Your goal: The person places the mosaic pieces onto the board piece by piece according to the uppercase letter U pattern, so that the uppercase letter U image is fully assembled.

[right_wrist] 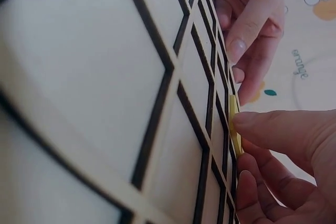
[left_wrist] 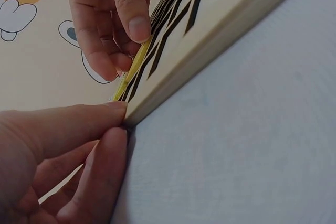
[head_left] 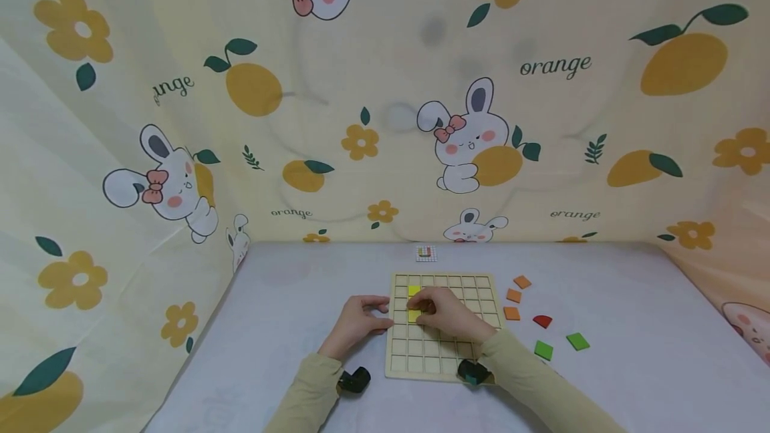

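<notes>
- A yellow tile (right_wrist: 232, 106) is being pinched in the right hand (head_left: 446, 313), over the left part of the grid board (head_left: 415, 364); whether it's sitting flat is kinda hard to tell.
- The board's left edge is being touched by the left hand (head_left: 356, 323), thumb and fingers apart.

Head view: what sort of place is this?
Perhaps a makeshift tabletop booth: printed cloth hangs behind and beside a pale table, which holds a grid board and coloured tiles.

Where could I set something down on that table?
Bare table lies left of the left hand and right of the green tiles. Crowded: the board, under the right hand, and beside it, among orange tiles and a red tile.
</notes>
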A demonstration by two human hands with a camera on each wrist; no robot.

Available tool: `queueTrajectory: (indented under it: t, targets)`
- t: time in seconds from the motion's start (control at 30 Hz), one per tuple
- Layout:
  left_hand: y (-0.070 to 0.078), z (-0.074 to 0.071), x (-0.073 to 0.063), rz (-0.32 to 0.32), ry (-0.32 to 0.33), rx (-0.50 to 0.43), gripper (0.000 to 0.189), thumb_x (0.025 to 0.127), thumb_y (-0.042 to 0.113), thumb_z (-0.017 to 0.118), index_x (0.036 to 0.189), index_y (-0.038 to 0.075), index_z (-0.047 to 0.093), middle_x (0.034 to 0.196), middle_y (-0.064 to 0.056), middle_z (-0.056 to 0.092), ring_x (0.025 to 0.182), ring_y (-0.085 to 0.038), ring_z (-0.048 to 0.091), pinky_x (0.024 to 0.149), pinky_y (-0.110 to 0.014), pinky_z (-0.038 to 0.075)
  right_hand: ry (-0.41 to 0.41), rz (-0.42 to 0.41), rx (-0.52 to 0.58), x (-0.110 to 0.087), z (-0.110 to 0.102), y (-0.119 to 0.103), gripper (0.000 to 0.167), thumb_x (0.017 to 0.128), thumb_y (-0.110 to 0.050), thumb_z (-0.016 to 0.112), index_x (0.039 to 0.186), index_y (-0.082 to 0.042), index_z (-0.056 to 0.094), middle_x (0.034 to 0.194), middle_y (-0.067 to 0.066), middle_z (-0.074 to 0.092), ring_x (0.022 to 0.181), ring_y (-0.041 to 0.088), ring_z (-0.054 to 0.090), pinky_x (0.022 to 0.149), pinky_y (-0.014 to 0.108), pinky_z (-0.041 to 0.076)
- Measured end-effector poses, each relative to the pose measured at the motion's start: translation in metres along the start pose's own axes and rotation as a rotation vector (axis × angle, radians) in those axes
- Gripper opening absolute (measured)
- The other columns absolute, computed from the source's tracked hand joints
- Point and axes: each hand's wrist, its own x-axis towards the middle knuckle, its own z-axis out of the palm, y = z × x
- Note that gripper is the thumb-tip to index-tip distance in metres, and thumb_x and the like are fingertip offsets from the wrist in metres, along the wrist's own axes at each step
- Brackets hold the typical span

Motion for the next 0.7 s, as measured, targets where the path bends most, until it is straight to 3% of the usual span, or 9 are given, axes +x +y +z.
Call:
queueTrajectory:
  t: [0.4,0.7]
  targets:
    - [-0.001,0.002,0.000,-0.007,0.002,0.004,0.046,0.072,0.000,0.080,0.116,0.001,0.066,0.092,-0.007,0.061,0.059,-0.012,0.061,0.061,-0.029,0.057,0.007,0.020,-0.005,-0.010,-0.009,-0.006,0.025,0.085,-0.003,0.070,0.109,-0.007,0.067,0.106,0.001,0.063,0.093,0.019,0.057,0.080,0.034,0.050]
    - [-0.002,0.002,0.001,0.001,0.007,0.005,0.047,0.072,-0.002,0.079,0.117,0.000,0.065,0.093,-0.007,0.061,0.061,-0.013,0.062,0.061,-0.029,0.057,0.055,-0.074,-0.031,-0.040,-0.060,-0.009,0.030,0.086,0.000,0.068,0.115,-0.001,0.064,0.112,0.016,0.063,0.097,0.031,0.058,0.080,0.038,0.053]
